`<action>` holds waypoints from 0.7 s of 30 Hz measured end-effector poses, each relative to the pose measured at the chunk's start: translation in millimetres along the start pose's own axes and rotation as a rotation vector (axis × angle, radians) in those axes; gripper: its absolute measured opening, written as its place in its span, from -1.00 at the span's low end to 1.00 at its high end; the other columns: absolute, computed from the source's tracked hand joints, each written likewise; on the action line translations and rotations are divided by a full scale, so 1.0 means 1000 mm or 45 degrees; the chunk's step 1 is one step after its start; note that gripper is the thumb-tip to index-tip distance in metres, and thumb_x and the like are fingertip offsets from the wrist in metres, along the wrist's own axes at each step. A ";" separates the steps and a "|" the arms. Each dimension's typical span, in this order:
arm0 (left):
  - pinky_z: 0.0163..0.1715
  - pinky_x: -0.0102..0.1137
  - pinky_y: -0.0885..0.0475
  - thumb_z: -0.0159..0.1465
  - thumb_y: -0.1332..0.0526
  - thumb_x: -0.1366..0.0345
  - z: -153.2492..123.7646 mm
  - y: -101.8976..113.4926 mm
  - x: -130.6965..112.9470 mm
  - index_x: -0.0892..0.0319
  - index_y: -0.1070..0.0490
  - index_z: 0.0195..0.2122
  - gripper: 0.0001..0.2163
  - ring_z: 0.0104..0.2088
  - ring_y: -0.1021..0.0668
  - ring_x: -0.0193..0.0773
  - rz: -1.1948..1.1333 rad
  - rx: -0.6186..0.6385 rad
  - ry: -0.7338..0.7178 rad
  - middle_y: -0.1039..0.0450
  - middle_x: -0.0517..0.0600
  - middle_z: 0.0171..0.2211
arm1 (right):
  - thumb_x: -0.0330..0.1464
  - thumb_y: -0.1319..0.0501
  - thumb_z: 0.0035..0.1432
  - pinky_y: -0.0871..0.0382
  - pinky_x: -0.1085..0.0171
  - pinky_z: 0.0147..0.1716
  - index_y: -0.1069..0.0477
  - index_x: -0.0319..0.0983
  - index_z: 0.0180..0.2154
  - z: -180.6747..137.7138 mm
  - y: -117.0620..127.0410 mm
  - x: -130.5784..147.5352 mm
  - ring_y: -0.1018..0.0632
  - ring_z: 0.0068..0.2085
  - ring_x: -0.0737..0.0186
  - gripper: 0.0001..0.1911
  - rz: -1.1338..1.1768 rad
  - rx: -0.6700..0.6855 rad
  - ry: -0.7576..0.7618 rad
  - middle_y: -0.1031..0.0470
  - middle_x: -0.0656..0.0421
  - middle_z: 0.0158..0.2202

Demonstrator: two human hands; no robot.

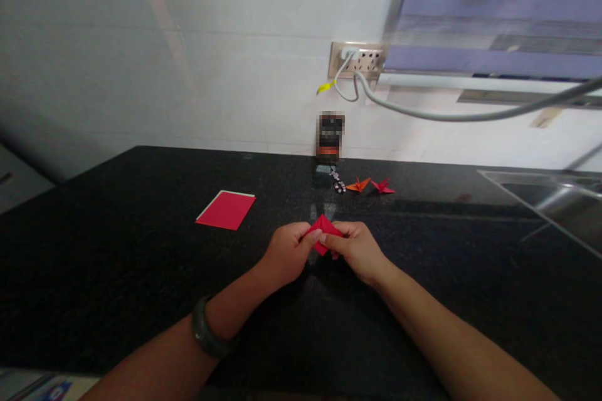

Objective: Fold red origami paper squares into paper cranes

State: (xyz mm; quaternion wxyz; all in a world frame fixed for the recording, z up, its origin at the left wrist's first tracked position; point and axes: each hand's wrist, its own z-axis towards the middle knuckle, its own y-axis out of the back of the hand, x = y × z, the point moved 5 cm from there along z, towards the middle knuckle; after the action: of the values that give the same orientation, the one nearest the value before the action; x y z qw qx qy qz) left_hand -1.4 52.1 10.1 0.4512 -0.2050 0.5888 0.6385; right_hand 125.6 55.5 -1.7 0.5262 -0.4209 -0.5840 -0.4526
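Note:
A small red folded paper [322, 222], diamond-shaped with crease lines, is held just above the dark counter. My left hand [290, 249] pinches its left side, thumb lying across the front. From the right, my right hand [359, 249] grips the same paper, and the two thumbs meet near its middle. Fingers behind the paper are mostly hidden. Farther back stand an orange paper crane [359, 185] and a red paper crane [383, 187], side by side. To the left lies a stack of square paper [226, 210] with a red sheet on top.
A phone-like dark object [330, 136], blurred out, leans on the wall with a beaded strap [337, 182] before it. A wall socket [357, 60] has a white plug and a grey cable [437, 116]. A metal sink [564, 200] is set into the black counter [141, 250] at right.

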 end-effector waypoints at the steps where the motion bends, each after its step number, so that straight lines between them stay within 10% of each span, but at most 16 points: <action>1: -0.55 -0.48 -0.16 0.19 -0.01 0.16 0.000 0.001 -0.001 0.22 -0.30 -0.61 -0.68 -0.57 -0.31 -0.38 -0.018 -0.002 -0.016 -0.21 -0.14 -0.66 | -0.26 -0.24 -0.14 -0.07 0.39 -0.65 -0.37 -0.29 -0.62 -0.001 -0.001 0.001 -0.20 -0.65 0.46 -0.78 0.011 0.003 -0.001 -0.25 0.30 -0.69; 7: -0.58 -0.49 -0.16 0.12 -0.11 0.09 0.000 0.003 0.005 0.22 -0.32 -0.59 -0.70 -0.59 -0.30 -0.39 -0.207 -0.061 0.099 -0.22 -0.15 -0.67 | -0.27 -0.19 -0.09 -0.10 0.38 -0.64 -0.36 -0.29 -0.59 -0.001 0.000 0.005 -0.23 -0.63 0.42 -0.79 -0.099 -0.076 0.062 -0.25 0.28 -0.68; 12: -0.61 -0.51 -0.19 -0.10 -0.32 0.13 -0.001 0.005 0.009 0.20 -0.35 -0.52 -0.74 -0.62 -0.33 -0.40 -0.397 -0.231 0.224 -0.28 -0.16 -0.66 | -0.39 -0.13 -0.02 -0.17 0.36 -0.54 -0.29 -0.25 -0.66 -0.008 0.009 0.025 -0.30 -0.54 0.37 -0.79 -0.757 -0.418 0.573 -0.26 0.23 -0.62; 21: -0.36 -0.42 -0.37 0.12 -0.17 0.12 0.000 -0.007 0.003 0.27 -0.44 -0.44 -0.73 -0.43 -0.48 -0.32 -1.033 -0.003 0.261 -0.47 -0.03 -0.49 | -0.38 -0.10 0.09 -0.34 0.30 -0.36 -0.39 -0.27 -0.21 -0.022 -0.014 0.037 -0.42 -0.30 0.22 -0.79 -1.377 -0.192 0.862 -0.39 0.06 -0.27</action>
State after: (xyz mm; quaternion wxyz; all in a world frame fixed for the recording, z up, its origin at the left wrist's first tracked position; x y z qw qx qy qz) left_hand 2.7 52.1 3.7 0.6050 -0.4834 0.5013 0.3859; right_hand 114.3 31.0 34.7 0.3480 0.0633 -0.4819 -0.8017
